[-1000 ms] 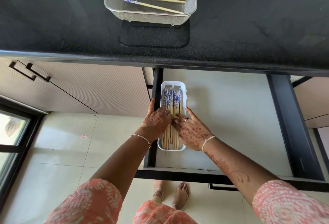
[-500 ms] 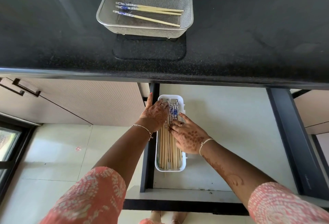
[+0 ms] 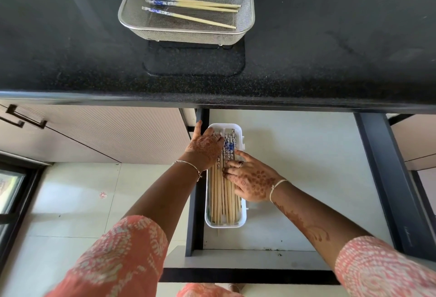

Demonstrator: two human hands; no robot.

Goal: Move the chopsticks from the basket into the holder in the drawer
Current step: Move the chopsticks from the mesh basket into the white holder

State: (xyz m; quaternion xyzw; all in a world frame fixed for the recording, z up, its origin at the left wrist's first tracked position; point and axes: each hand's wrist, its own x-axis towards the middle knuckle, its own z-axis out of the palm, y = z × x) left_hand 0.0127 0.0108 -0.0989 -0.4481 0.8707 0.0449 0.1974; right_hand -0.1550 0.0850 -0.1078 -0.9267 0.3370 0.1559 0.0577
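A metal mesh basket (image 3: 245,20) stands on the black counter with three blue-patterned chopsticks (image 3: 203,5) lying in it. Below, in the open drawer (image 3: 306,167), a white plastic holder (image 3: 225,223) is filled with several wooden chopsticks (image 3: 218,193), blue ends pointing away. My left hand (image 3: 205,147) rests flat over the holder's far left part, fingers spread. My right hand (image 3: 252,180) lies on the chopsticks at the holder's right side, fingertips pressing on them. Neither hand grips anything.
The black counter (image 3: 330,49) overhangs the drawer's far end. Dark drawer rails (image 3: 387,178) run along both sides. A cabinet front with black handles (image 3: 23,120) is at the left, above a tiled floor (image 3: 70,202).
My view has tilted up, showing more counter and basket. Both hands have slid along the chopsticks toward the holder's far end.
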